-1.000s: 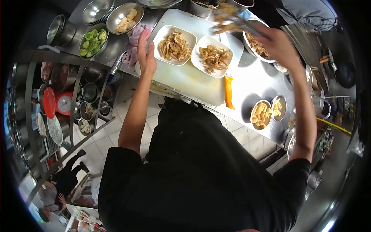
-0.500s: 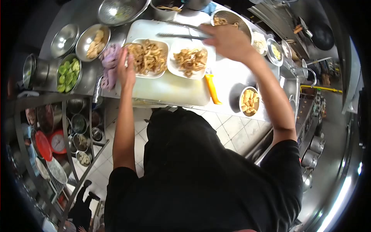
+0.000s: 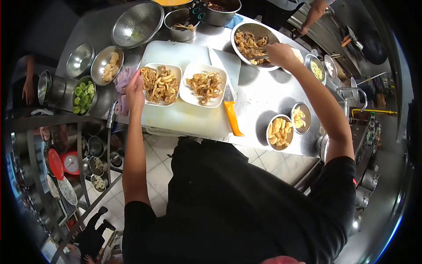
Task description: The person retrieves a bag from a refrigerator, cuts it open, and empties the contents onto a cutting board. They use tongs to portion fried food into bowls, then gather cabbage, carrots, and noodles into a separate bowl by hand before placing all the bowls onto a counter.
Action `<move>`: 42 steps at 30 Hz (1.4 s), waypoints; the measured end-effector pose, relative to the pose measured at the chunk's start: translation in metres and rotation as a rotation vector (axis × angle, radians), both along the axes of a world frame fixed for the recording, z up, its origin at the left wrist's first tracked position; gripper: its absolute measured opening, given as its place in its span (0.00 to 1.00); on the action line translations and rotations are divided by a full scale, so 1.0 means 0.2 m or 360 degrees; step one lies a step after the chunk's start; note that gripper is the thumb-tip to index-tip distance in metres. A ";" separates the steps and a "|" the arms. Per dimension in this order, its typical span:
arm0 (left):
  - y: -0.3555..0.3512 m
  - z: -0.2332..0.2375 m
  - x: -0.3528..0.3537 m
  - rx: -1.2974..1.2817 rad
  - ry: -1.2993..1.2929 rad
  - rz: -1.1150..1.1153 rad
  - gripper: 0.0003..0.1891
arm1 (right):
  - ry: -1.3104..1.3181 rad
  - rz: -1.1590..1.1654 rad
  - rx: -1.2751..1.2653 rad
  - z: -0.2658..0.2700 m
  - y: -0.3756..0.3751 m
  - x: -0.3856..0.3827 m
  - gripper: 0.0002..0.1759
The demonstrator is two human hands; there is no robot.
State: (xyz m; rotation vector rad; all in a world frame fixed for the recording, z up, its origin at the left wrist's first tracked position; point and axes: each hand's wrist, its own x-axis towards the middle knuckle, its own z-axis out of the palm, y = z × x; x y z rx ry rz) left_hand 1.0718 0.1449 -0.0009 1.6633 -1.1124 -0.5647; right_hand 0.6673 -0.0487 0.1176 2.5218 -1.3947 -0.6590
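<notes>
My right hand (image 3: 281, 56) is closed on metal tongs (image 3: 260, 56), whose tips reach into a perforated metal bowl (image 3: 272, 37) of brown cooked strips (image 3: 250, 42). At the left edge of a white plate (image 3: 150, 104) piled with the same food, my left hand (image 3: 135, 90) touches the rim, its fingers close together. A second white plate (image 3: 190, 97) with a smaller heap lies just right of it. Both plates rest on a white cutting board (image 3: 193, 121). A knife with a yellow handle (image 3: 232, 118) lies at the board's right side.
Beside my left hand lies a purple cloth (image 3: 122, 103). Metal bowls hold green vegetables (image 3: 83, 97) and pale pieces (image 3: 111, 66). Two bowls of yellow chunks (image 3: 280, 132) stand front right. Another person's hand (image 3: 28, 91) shows at left, another person's arm (image 3: 314, 15) at top right.
My right hand has moved right with the tongs, from above the board to the perforated bowl. My left hand stays at the plate. The view has shifted, showing more of the table's far side.
</notes>
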 end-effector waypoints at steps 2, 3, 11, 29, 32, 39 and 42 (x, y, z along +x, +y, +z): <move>-0.02 -0.03 0.03 -0.0012 0.0039 0.0010 0.19 | 0.0033 0.0145 0.0059 -0.09 -0.05 0.01 0.08; -0.01 -0.06 0.04 -0.0017 0.0095 0.0011 0.18 | 0.0028 0.0157 0.0070 -0.14 -0.05 -0.01 0.08; 0.04 -0.01 0.01 -0.0313 -0.0199 0.0214 0.17 | -0.0337 -0.0165 0.0152 -0.01 0.04 -0.09 0.11; 0.11 0.04 -0.74 -0.0260 -0.0540 -0.0621 0.31 | -0.0397 0.0147 0.0570 0.06 0.70 0.41 0.26; 0.09 -0.06 -0.77 -0.0246 -0.0596 -0.0583 0.32 | -0.0426 0.0138 0.0443 0.25 0.67 0.21 0.25; 0.12 0.02 -0.82 -0.0170 -0.0729 -0.0410 0.34 | -0.0424 -0.0106 -0.0004 0.24 0.23 -0.37 0.18; 0.16 0.03 -0.81 -0.0234 -0.0699 -0.0387 0.33 | -0.0164 -0.0337 0.0146 0.06 -0.04 -0.39 0.15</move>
